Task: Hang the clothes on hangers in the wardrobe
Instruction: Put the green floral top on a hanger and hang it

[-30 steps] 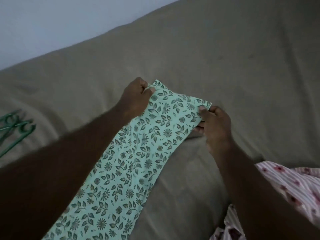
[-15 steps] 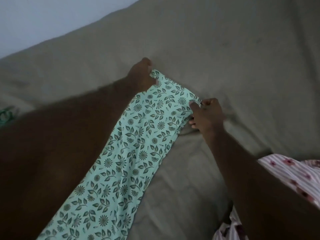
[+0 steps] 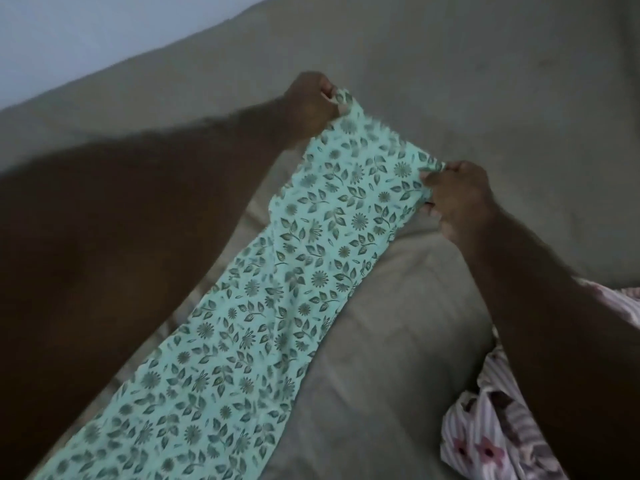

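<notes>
Head view shows a taupe-sheeted bed (image 3: 450, 81), soft and lightly creased, under a long mint garment (image 3: 277, 306) of thin leaf-and-flower print, stretched flat across it, likely to straighten it for a hanger. Pink striped floral cloth (image 3: 485, 445) lies bunched right of the garment. Left hand (image 3: 308, 102) and right hand (image 3: 457, 199) each pinch a far corner of the garment, pulling it taut.

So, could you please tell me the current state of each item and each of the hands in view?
Mint-green floral-print garment: stretched out lengthwise over the bed, far edge pulled taut between both hands.
Left hand: grips the garment's far left corner.
Right hand: pinches the garment's far right corner.
Pink striped flowered cloth: crumpled at near right, partly hidden by the right arm.
Beige bed sheet: spread out, lightly creased.
</notes>
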Motion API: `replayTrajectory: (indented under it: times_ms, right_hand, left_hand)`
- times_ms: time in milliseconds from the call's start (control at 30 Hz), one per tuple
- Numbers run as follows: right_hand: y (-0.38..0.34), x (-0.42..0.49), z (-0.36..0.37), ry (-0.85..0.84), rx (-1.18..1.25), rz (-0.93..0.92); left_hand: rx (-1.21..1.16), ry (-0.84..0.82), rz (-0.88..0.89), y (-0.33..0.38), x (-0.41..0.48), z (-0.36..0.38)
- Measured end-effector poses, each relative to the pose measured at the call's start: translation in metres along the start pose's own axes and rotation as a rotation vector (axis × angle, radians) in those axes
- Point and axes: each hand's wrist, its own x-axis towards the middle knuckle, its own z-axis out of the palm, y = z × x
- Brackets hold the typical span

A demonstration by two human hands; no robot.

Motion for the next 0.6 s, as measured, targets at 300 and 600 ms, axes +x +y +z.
replayTrajectory:
  times_ms: [300, 600]
  right_hand:
    - [-0.019, -0.119, 0.005, -0.047, -0.237, -0.449]
    - [0.090, -0.313, 0.024, -0.148, -0.450, -0.482]
  left_hand:
    - [-0.177, -0.006, 0.042, -0.005, -0.098, -0.065]
    - [-0.047, 0.023, -0.227, -0.114, -0.329, -0.099]
